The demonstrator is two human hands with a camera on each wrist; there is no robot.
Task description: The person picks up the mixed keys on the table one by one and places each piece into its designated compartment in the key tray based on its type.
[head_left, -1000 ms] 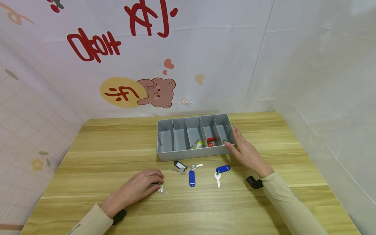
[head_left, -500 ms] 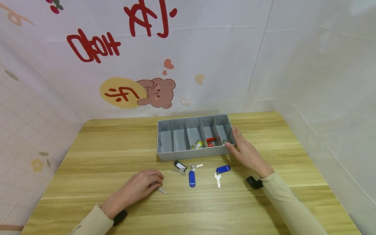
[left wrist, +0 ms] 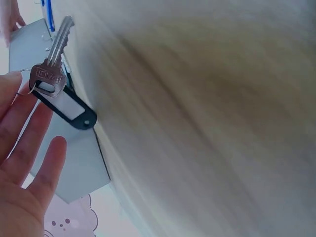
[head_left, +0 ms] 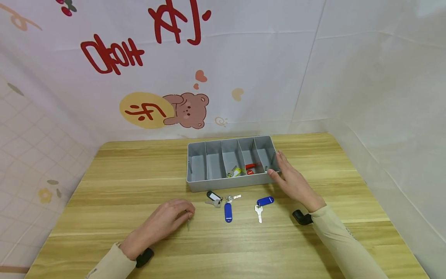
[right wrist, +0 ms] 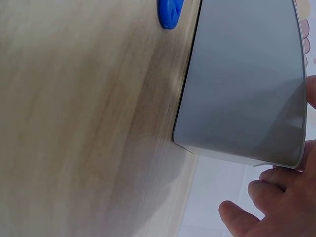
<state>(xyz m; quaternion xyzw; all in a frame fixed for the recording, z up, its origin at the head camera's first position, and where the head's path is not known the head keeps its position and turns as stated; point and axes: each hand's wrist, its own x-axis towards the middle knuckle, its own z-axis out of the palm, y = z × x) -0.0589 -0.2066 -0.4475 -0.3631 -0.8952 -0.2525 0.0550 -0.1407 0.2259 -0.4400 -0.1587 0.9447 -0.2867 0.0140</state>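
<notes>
My left hand [head_left: 165, 217] is low over the table at left. In the left wrist view its thumb and a finger pinch the ring of a silver key [left wrist: 48, 75] with a black key tag [left wrist: 74, 112] hanging from it. The head view shows little of that key, as the fingers cover it. My right hand [head_left: 294, 184] rests on the right end of a grey divided box [head_left: 223, 184], fingers straight along the end wall and thumb at the front rim. In the right wrist view, fingertips touch that box's edge.
In front of the box lie a key with a black tag [head_left: 213, 195] and two keys with blue tags [head_left: 228, 213], [head_left: 265, 200]. Inside are a yellow tag [head_left: 237, 171] in the middle compartment and red tags [head_left: 250, 166] to its right. A white printed curtain [head_left: 244, 69] stands behind.
The silver key in my left hand has swung and moved further behind the fingers, and the hand has risen slightly. My right hand and the box stay in place.
</notes>
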